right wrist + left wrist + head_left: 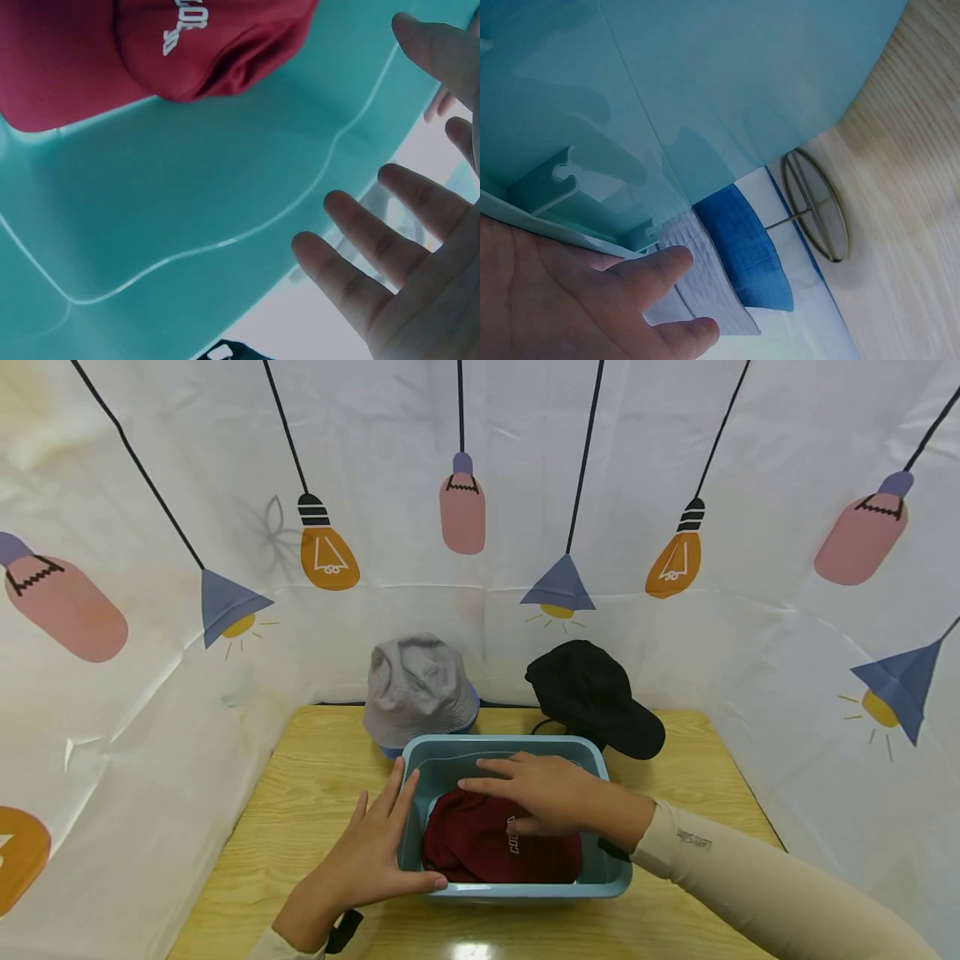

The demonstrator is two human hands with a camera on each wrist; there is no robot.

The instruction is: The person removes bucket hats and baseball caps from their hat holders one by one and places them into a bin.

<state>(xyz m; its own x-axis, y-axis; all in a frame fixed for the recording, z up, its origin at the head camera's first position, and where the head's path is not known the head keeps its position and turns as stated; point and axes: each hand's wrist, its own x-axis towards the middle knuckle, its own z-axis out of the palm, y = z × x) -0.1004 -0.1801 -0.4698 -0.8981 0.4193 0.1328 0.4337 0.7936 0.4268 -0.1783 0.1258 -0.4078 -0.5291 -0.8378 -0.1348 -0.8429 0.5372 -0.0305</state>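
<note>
A light blue plastic basin (617,887) stands on the wooden table with a dark red cap (480,843) inside it, white letters on its front. Along the basin's left side lies my left hand (367,852), fingers spread and straight, thumb by the front rim. In the left wrist view that hand (577,300) is beside the basin's outer wall (727,75). Over the cap hovers my right hand (551,789), its fingers extended and holding nothing. From the right wrist, the cap (180,45) appears apart from the spread fingers (375,240).
Behind the basin, a grey bucket hat (416,681) with a blue underside sits at the left. A black cap (588,693) is at the back right. A thin metal stand (814,206) shows near the bucket hat. A white sheet printed with lamps hangs around the table (300,793).
</note>
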